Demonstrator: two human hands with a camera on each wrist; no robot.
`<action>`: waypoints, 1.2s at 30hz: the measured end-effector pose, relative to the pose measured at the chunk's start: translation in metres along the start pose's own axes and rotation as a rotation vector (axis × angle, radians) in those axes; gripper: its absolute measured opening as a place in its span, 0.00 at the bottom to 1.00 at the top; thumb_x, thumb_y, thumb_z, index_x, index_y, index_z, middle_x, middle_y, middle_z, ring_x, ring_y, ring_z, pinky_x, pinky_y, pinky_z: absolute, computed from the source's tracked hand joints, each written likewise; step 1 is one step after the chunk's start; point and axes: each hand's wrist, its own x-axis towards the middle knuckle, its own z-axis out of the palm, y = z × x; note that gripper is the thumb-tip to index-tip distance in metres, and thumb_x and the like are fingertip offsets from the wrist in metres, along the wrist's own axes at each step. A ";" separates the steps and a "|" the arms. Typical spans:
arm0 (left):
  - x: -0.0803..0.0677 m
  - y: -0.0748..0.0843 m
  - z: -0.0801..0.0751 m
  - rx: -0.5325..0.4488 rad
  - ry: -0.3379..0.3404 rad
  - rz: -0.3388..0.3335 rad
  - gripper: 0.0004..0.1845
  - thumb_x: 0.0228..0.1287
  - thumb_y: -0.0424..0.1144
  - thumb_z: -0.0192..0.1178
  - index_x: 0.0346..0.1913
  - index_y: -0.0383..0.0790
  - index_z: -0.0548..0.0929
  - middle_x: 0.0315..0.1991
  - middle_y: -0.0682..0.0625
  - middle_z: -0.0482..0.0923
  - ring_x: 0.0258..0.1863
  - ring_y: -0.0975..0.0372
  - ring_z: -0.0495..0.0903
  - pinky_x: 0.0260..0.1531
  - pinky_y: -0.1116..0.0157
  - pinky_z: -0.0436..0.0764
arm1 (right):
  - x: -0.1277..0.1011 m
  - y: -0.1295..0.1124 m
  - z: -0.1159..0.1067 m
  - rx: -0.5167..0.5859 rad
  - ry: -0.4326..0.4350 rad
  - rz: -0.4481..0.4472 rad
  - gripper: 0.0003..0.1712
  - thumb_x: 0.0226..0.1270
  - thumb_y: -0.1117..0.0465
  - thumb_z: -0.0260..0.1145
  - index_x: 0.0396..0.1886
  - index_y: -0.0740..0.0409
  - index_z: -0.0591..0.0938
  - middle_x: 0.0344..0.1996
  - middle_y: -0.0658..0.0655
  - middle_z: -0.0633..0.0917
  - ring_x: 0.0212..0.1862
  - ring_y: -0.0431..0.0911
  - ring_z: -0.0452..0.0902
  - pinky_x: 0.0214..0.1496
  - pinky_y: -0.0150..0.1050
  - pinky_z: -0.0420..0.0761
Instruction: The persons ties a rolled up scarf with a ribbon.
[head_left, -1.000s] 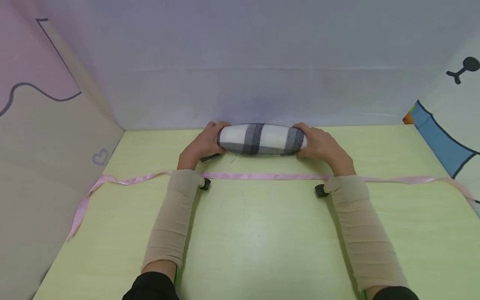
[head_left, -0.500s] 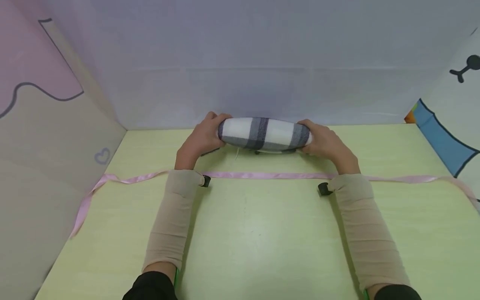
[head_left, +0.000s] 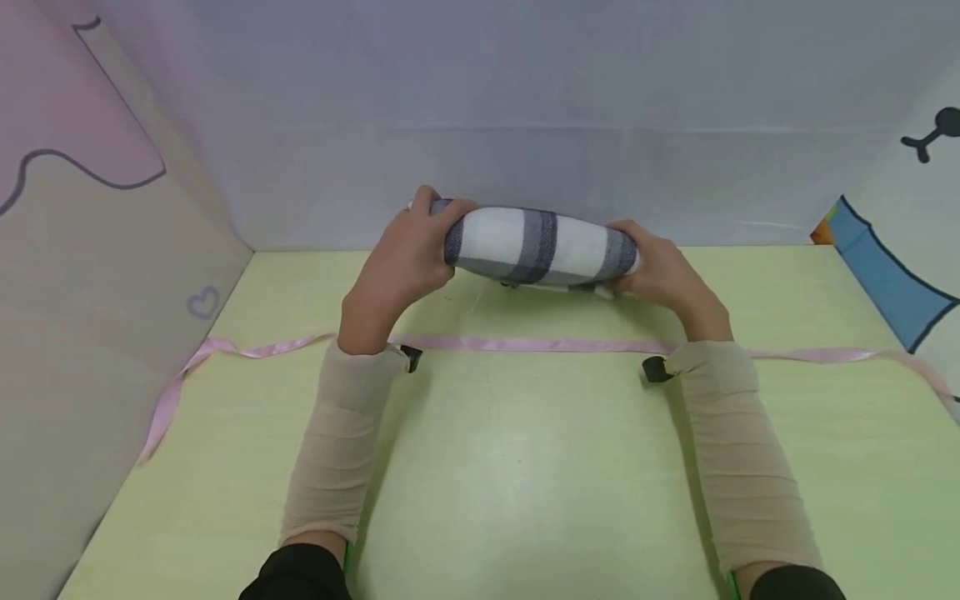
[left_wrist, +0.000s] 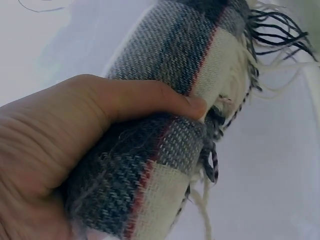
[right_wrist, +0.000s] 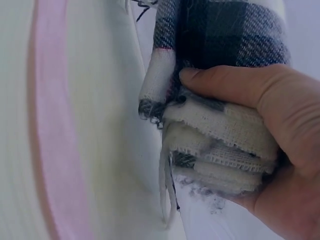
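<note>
Nearest, a long pink satin ribbon lying across the pale green table. Beyond, held above the table between both hands: a rolled grey-and-white plaid woollen scarf, left hand clasping one end, right hand grasping the other.

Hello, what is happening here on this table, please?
A person holds a rolled grey-and-white plaid woollen scarf by its two ends, the left hand gripping one end and the right hand the other. The roll is lifted above the pale green table. A long pink satin ribbon lies flat across the table, nearer the person.
</note>
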 end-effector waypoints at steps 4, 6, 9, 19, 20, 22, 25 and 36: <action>-0.012 0.019 -0.014 0.065 0.054 0.017 0.39 0.58 0.25 0.67 0.72 0.56 0.73 0.65 0.34 0.67 0.51 0.35 0.78 0.54 0.44 0.82 | 0.001 -0.001 -0.002 0.044 0.032 -0.021 0.50 0.55 0.67 0.81 0.76 0.46 0.68 0.71 0.70 0.75 0.71 0.69 0.69 0.73 0.68 0.66; -0.019 0.029 -0.021 0.083 0.082 0.021 0.40 0.57 0.24 0.67 0.71 0.56 0.74 0.64 0.35 0.68 0.51 0.35 0.77 0.53 0.45 0.83 | 0.001 -0.002 -0.003 0.064 0.048 -0.037 0.51 0.54 0.68 0.80 0.76 0.47 0.68 0.71 0.70 0.74 0.72 0.68 0.68 0.74 0.68 0.65; -0.031 0.044 -0.030 0.107 0.123 0.031 0.40 0.56 0.22 0.66 0.71 0.57 0.74 0.63 0.36 0.69 0.50 0.36 0.76 0.51 0.46 0.84 | 0.001 -0.005 -0.003 0.085 0.067 -0.056 0.51 0.54 0.70 0.80 0.76 0.47 0.68 0.72 0.69 0.74 0.73 0.68 0.68 0.74 0.68 0.65; -0.062 0.087 -0.042 0.228 0.231 0.091 0.39 0.54 0.19 0.60 0.70 0.48 0.75 0.62 0.34 0.70 0.45 0.36 0.75 0.31 0.48 0.86 | -0.003 -0.013 -0.013 0.146 0.051 -0.069 0.51 0.57 0.71 0.79 0.77 0.44 0.67 0.73 0.65 0.72 0.74 0.66 0.66 0.71 0.68 0.67; -0.063 0.090 -0.040 0.244 0.238 0.105 0.39 0.53 0.19 0.59 0.70 0.47 0.75 0.62 0.33 0.70 0.44 0.36 0.75 0.29 0.49 0.86 | -0.004 -0.013 -0.014 0.152 0.051 -0.065 0.51 0.57 0.70 0.79 0.78 0.43 0.67 0.74 0.65 0.72 0.74 0.66 0.66 0.70 0.68 0.67; -0.065 0.095 -0.035 0.265 0.249 0.132 0.39 0.52 0.20 0.59 0.70 0.45 0.74 0.63 0.33 0.70 0.41 0.37 0.74 0.27 0.51 0.85 | -0.005 -0.011 -0.018 0.162 0.057 -0.054 0.50 0.58 0.70 0.78 0.78 0.43 0.67 0.73 0.64 0.72 0.74 0.65 0.67 0.68 0.67 0.69; -0.071 0.101 -0.025 0.301 0.272 0.183 0.38 0.51 0.21 0.59 0.70 0.44 0.74 0.61 0.32 0.71 0.35 0.40 0.73 0.26 0.52 0.83 | -0.006 -0.008 -0.025 0.157 0.070 -0.036 0.49 0.58 0.72 0.76 0.77 0.43 0.68 0.73 0.64 0.73 0.74 0.64 0.67 0.67 0.65 0.69; -0.122 0.116 0.018 0.363 0.439 0.220 0.37 0.52 0.23 0.65 0.68 0.47 0.78 0.56 0.32 0.75 0.30 0.44 0.73 0.28 0.53 0.80 | 0.004 -0.014 -0.016 0.153 0.056 -0.119 0.37 0.63 0.65 0.74 0.70 0.38 0.77 0.69 0.56 0.78 0.67 0.54 0.72 0.63 0.56 0.69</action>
